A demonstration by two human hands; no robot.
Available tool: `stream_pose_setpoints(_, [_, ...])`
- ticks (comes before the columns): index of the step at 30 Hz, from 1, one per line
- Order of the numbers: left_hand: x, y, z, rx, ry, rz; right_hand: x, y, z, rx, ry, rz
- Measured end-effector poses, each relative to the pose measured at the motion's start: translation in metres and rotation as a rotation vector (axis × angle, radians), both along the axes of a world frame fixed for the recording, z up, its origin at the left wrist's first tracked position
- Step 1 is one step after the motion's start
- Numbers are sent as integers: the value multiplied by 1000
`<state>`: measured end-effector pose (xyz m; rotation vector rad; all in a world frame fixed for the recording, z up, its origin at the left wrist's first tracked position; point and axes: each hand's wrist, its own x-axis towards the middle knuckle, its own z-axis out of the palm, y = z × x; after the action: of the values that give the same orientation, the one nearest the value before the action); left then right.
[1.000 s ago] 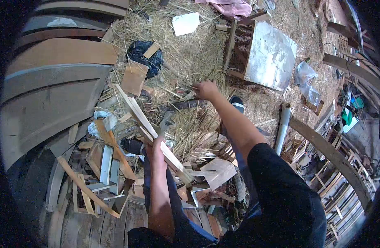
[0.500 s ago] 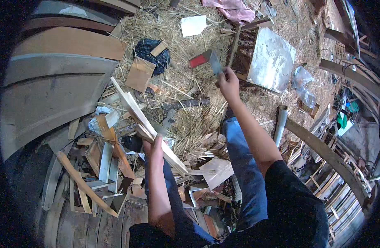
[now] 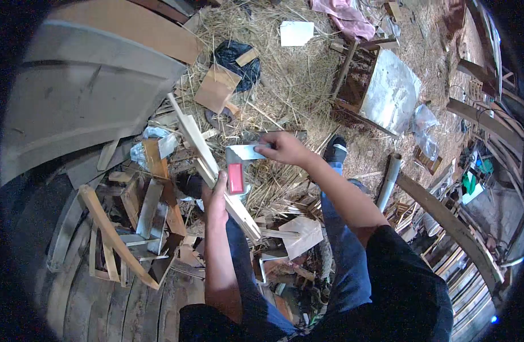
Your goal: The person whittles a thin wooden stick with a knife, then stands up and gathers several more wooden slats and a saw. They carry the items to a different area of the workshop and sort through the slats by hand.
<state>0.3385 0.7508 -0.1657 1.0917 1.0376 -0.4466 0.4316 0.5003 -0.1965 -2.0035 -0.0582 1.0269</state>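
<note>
My left hand (image 3: 215, 202) is closed around a bundle of pale wooden strips (image 3: 193, 134), which slants from upper left to lower right. In my right hand (image 3: 285, 149), thumb and fingers pinch the end of a bent, light grey, flat piece (image 3: 243, 151) with a red rectangular panel (image 3: 235, 178). The panel hangs down and overlaps the wooden strips in this view, just right of my left hand. I cannot tell exactly what this bent piece is.
Broken boards and frames (image 3: 117, 239) pile up at lower left. A thin pale sheet (image 3: 303, 236) lies between my legs. Straw covers the floor ahead, with a black plastic bag (image 3: 248, 74), a white sheet (image 3: 297, 33) and a box (image 3: 390, 91). A pipe (image 3: 390, 179) stands at right.
My right hand has swung down and left with the bent piece, bringing it from over the straw to the wooden strips. My left hand still grips the strips. The view has shifted slightly.
</note>
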Motion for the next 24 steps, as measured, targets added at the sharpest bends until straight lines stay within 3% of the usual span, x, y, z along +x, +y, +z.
stream_pose_setpoints(2, [-14,18,-13,-111,87,32,4,23,6,39,-35,13])
stream_pose_setpoints(4, [-8,29,4,-227,113,100,7,42,3,51,-72,51])
stream_pose_setpoints(6, [-8,40,15,-171,134,93,11,61,0,-14,-70,140])
stream_pose_setpoints(8, [-18,56,10,-112,90,60,10,81,-9,77,-65,122])
stream_pose_setpoints(12, [-26,83,12,-263,112,29,9,110,-20,144,-76,209])
stream_pose_setpoints(14, [-36,91,-1,-249,180,121,16,120,-15,184,-73,253])
stream_pose_setpoints(17, [-47,101,-12,-170,152,193,20,122,-60,83,-548,90])
stream_pose_setpoints(20, [-54,115,-18,-42,69,175,36,118,-105,-241,-410,-142])
stream_pose_setpoints(24, [-60,124,-26,-14,-9,158,42,122,-155,-437,-229,-107])
